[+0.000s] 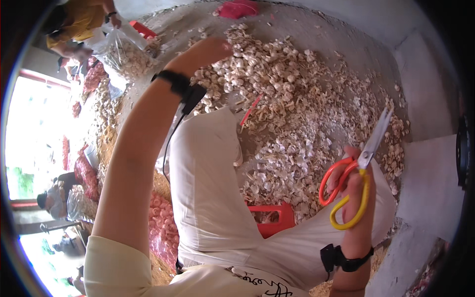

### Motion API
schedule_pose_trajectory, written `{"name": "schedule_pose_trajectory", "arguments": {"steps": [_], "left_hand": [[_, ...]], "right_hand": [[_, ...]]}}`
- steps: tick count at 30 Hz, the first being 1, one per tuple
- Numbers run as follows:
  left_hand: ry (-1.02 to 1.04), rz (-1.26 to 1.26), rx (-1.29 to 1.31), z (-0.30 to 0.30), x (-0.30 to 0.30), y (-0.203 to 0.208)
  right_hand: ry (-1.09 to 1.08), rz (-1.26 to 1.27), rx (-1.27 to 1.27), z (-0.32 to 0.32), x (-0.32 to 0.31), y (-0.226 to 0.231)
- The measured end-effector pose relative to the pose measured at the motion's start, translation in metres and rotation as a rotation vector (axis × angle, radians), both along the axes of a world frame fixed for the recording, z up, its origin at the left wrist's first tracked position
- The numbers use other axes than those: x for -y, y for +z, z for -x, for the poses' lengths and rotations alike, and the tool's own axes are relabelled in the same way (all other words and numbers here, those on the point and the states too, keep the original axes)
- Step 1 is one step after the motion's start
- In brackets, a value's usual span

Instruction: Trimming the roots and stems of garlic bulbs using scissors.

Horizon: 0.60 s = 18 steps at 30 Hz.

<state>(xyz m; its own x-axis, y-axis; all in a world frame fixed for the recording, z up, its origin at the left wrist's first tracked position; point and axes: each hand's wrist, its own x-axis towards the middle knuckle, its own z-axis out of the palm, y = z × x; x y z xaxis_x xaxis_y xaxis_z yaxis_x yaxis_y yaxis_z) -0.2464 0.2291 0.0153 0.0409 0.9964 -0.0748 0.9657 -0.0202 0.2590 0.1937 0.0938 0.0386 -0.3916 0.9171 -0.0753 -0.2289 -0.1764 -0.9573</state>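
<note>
My right hand (352, 185) holds a pair of scissors (365, 158) with one orange-red and one yellow handle loop. The blades point up and away, close together, with nothing seen between them. My left hand (213, 51) reaches out to the far left edge of a heap of garlic bulbs (267, 69). Its fingers are turned away and blurred, so whether they hold a bulb does not show. Nearer to me, loose garlic skins and stem trimmings (292, 163) cover the floor between my legs.
Between my thighs is a red plastic crate or stool (274, 220). A red strip (251, 110) lies by my left knee. Pink net sacks of garlic (162, 225) rest at my left. A person in yellow (89, 22) handles a clear bag of garlic (126, 57). Walls (430, 173) stand at right.
</note>
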Motion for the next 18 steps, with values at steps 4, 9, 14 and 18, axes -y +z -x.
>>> {"name": "schedule_pose_trajectory", "arguments": {"steps": [4, 9, 14, 18], "left_hand": [[-0.003, 0.069, 0.103, -0.064, -0.096, -0.063], [-0.015, 0.343, -0.003, -0.064, -0.119, -0.257], [0.072, 0.511, -0.070, -0.159, -0.143, -0.322], [-0.119, 0.299, -0.231, -0.143, -0.173, -0.381]], "right_hand": [[-0.038, 0.018, 0.118, -0.014, -0.043, -0.021], [-0.150, 0.335, -0.118, -0.011, -0.051, -0.044], [-0.255, 0.548, -0.046, -0.058, -0.067, -0.050], [-0.256, 0.601, -0.184, -0.055, -0.076, -0.052]]}}
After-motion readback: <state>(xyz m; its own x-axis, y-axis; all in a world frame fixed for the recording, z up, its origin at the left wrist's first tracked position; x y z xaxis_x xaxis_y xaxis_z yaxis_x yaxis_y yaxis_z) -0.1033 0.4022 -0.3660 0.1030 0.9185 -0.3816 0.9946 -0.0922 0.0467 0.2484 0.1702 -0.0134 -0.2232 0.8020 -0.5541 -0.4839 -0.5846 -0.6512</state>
